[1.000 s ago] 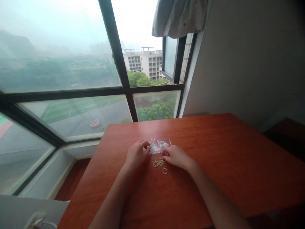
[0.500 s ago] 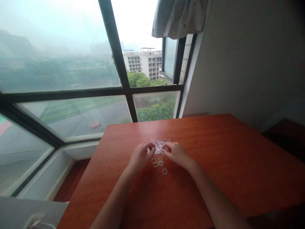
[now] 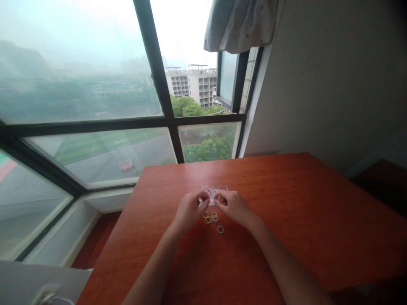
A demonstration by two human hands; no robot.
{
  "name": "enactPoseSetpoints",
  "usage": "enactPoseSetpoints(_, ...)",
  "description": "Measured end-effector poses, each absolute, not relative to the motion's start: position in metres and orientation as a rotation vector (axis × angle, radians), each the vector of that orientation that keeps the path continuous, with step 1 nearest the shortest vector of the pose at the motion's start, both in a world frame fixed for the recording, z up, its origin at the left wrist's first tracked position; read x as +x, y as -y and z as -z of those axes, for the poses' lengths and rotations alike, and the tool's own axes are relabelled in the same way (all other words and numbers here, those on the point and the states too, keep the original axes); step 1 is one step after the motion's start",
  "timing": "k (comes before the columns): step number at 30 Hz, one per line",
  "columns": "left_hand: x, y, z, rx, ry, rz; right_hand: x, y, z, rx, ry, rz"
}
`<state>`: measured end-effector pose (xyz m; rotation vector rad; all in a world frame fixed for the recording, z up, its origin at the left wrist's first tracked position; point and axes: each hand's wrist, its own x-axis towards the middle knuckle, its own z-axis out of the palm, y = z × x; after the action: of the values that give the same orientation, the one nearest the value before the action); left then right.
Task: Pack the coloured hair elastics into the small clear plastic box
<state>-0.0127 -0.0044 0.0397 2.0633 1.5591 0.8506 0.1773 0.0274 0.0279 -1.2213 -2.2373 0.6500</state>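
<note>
My left hand (image 3: pixel 188 208) and my right hand (image 3: pixel 234 206) meet over a small clear plastic box (image 3: pixel 215 190) on the reddish wooden table (image 3: pixel 286 220). Both hands have their fingers curled in a pinch at the box's near edge, with the fingertips close together. Whatever sits between the fingertips is too small to make out. Just in front of the hands lies a little cluster of pale rubber rings (image 3: pixel 210 217), and one single ring (image 3: pixel 220 229) lies apart, nearer to me.
A large dark-framed window (image 3: pixel 159 101) rises behind the table's far edge, with a grey curtain (image 3: pixel 241 23) bunched at the top. A plain wall (image 3: pixel 333 84) stands to the right. The table's left edge drops to the floor by the window sill.
Both hands have drawn closer together over the clear box. The right hand moved up from beside the rings to the box. The rings on the table have not moved.
</note>
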Motion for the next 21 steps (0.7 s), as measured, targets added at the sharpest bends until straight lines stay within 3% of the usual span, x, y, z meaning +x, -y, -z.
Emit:
enactPoseSetpoints(11, -0.033, 0.003, -0.039, 2.107, -1.873, -0.676, 0.194, -0.014, -0.04, -1.216, 2.647, -0.973)
enactPoseSetpoints(21, -0.035, 0.002, -0.038, 2.139, -1.821, -0.757, 0.183, -0.008, -0.046, -1.253, 2.812, -0.803)
